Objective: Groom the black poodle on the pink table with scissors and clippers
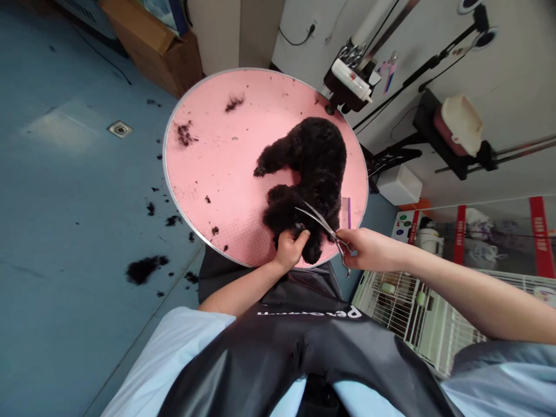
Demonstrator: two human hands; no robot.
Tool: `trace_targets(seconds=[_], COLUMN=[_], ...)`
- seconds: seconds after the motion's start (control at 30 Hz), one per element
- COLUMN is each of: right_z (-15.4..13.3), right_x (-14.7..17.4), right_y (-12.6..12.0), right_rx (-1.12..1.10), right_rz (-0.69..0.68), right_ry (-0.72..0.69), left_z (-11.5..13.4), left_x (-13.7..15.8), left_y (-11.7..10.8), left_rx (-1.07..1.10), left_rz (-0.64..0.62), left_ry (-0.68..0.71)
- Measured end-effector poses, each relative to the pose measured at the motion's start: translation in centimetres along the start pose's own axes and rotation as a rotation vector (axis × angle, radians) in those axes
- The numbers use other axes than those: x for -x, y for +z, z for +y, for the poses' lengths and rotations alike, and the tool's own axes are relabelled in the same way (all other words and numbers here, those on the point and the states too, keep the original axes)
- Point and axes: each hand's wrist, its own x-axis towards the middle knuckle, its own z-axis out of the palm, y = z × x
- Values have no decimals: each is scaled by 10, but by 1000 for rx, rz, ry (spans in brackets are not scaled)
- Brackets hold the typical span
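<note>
A black, curly-coated dog (324, 153) lies or crouches on a round pink grooming table (217, 191), its head end toward me. My left hand (292, 249) is closed on the dog's fur near the table's front edge, thumb on top; which part of the dog it grips is hard to make out. In my right hand (365, 249) is a pair of long grooming scissors (324, 222), fingers in the handles. Their blades are slightly apart and lie over the dog's dark coat, just above my left hand. A purple-backed comb (346, 213) rests on the table beside the dog.
Clipped black hair (186, 134) is scattered on the table and the blue floor (78, 231). At the table's far edge a tool holder (347, 95) carries scissors and a white bottle (351, 81). Wire cages (403, 307) stand at right, a cardboard box (174, 58) behind.
</note>
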Motion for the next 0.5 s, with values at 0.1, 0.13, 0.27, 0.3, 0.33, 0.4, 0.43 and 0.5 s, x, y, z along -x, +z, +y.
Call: trace_targets(seconds=[0.1, 0.13, 0.27, 0.3, 0.33, 0.4, 0.43, 0.5], right_z=[-1, -2, -4, -4, -5, -2, 1, 17], right_x=[0, 0, -1, -2, -3, -5, -6, -10], right_y=[-5, -5, -7, -8, -8, -8, -6, 3], right_rx=[33, 42, 99, 107, 106, 83, 57, -63], right_rz=[-25, -25, -16, -12, -10, 9, 31, 111], right_ry=[33, 37, 22, 15, 12, 12, 11, -5], left_z=[2, 3, 2, 1, -1, -1, 1, 11], left_x=[0, 0, 0, -1, -1, 0, 1, 5], left_y=[-1, -2, -4, -3, -2, 2, 2, -4], left_rx=[-17, -22, -44, -50, -55, -49, -20, 120], left_rz=[-5, -5, -13, -16, -20, -13, 2, -18], left_ry=[4, 3, 6, 7, 5, -11, -33, -162])
